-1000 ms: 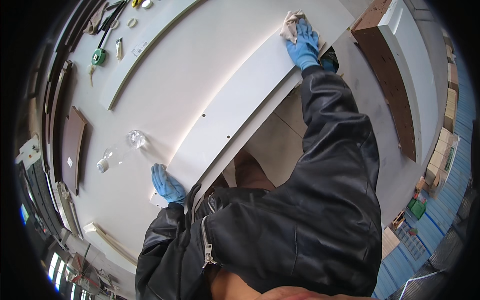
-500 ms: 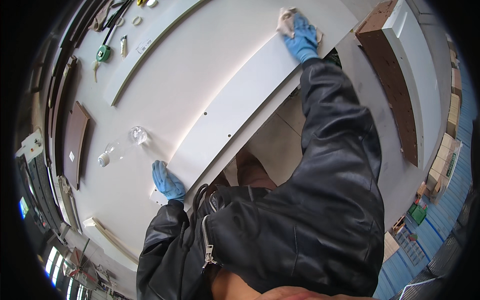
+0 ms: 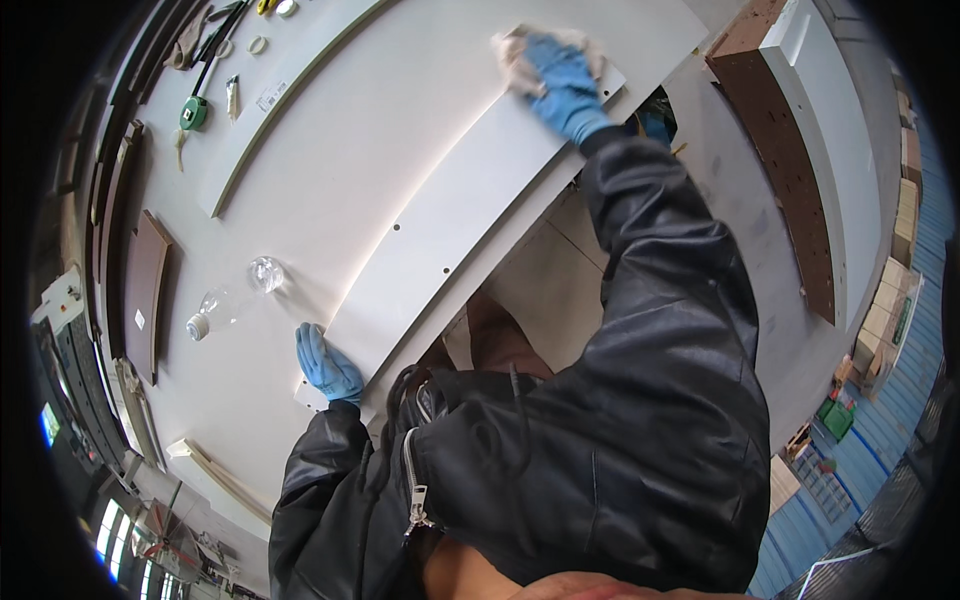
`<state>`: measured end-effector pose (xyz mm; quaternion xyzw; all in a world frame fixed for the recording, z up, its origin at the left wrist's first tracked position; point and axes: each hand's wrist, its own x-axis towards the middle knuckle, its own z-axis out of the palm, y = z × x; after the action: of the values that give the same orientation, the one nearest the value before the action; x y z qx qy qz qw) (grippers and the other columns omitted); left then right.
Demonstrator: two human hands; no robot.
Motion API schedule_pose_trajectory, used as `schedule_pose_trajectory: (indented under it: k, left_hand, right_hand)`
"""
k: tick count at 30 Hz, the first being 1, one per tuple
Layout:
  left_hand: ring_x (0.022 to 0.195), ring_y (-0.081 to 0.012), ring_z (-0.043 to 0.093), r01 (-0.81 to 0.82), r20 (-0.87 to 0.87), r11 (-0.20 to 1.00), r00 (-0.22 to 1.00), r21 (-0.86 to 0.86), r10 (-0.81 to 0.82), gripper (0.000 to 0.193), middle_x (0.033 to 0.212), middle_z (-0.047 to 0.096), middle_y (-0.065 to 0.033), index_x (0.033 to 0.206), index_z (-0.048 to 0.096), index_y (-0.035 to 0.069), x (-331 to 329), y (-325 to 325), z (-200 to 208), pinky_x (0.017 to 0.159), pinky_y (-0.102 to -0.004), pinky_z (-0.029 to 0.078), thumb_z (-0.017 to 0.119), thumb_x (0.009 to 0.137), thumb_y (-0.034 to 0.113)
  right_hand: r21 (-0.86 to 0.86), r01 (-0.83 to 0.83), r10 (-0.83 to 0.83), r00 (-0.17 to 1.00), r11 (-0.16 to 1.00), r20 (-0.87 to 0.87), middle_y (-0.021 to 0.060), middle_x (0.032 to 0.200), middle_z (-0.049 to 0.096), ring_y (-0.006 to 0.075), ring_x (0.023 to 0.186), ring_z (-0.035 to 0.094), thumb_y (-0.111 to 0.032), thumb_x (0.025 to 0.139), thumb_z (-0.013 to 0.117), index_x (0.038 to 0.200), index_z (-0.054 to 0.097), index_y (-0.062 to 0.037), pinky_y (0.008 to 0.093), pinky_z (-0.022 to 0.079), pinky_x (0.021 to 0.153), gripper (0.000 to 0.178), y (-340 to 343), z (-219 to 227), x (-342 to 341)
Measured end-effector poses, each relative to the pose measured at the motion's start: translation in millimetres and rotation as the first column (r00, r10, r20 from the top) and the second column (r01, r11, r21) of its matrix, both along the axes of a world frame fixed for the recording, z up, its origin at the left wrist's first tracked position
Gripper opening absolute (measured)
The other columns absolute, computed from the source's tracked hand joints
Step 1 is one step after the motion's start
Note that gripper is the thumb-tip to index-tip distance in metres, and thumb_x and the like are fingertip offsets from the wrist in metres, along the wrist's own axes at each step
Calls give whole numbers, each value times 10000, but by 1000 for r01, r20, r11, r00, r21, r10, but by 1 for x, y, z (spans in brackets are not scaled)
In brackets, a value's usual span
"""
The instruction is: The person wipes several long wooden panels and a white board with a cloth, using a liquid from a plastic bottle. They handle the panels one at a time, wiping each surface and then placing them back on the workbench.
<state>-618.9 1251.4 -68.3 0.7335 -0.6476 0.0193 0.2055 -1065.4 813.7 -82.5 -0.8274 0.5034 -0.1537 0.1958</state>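
A long white board (image 3: 450,205) with small dark holes lies slantwise before me at the table's edge. My left hand (image 3: 328,365), in a blue glove, rests flat on its near left end with the fingers stretched out. At the board's far right end, my right hand (image 3: 566,88), gloved in blue as well, presses a pale cleaning rag (image 3: 512,62) against the surface. Motion slightly blurs the rag. Beyond my left hand, a clear plastic bottle (image 3: 232,300) with a white cap lies on its side.
A second white board (image 3: 285,95) lies farther back on the white table (image 3: 330,190). Near it are a green tape measure (image 3: 193,113) and a small tube (image 3: 232,97). A brown panel (image 3: 148,290) lies at left. A brown-and-white drawer-like piece (image 3: 800,150) stands at right.
My right hand and the rag have moved left along the far end of the board, uncovering a hole near its corner. My left hand stays on the near end.
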Motion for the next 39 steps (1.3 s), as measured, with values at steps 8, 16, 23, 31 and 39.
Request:
schedule_pose_trajectory:
  k: [8,16,23,31,39]
  left_hand:
    - [1359,-450,557,-32,-11,999,999,9,32,374,1406,627,-218,1384,592,-36,1,2,-3,1149,-533,436,516,1019,-3]
    - [1349,-437,569,-27,3,999,1000,-33,28,395,1396,632,-226,1382,598,-31,3,1,-4,1147,-526,440,544,991,-29]
    - [1360,-427,562,-21,-13,1000,1000,-5,21,389,1397,631,-234,1363,610,-37,5,4,-2,1159,-520,421,519,985,-18]
    - [1423,-422,498,-24,-55,999,998,39,26,521,1475,566,-241,1438,552,-6,10,10,-4,1208,-531,356,534,919,26]
    - [1431,-418,487,-60,-87,997,994,50,64,514,1489,560,-224,1421,569,21,10,12,-3,1215,-527,343,543,910,65]
  right_hand:
    - [-476,221,-359,907,851,-220,174,1635,405,350,1521,364,-551,971,575,1572,426,-87,524,220,1260,775,-1,-38,-67]
    - [250,-53,179,838,967,-515,111,1702,313,228,1535,368,-377,1108,406,1642,294,-74,379,253,1287,624,252,26,167]
    - [128,-245,253,966,961,-51,137,1497,542,281,1408,509,-384,1023,559,1437,537,-63,432,398,1204,525,247,26,158]
    - [-519,251,-331,941,817,-67,190,1367,576,358,1268,562,-541,934,679,1425,530,-49,455,428,1112,711,27,-11,57]
    - [83,-446,451,853,891,-262,121,1762,163,246,1641,82,-565,983,556,1627,396,-239,432,21,1329,740,320,33,235]
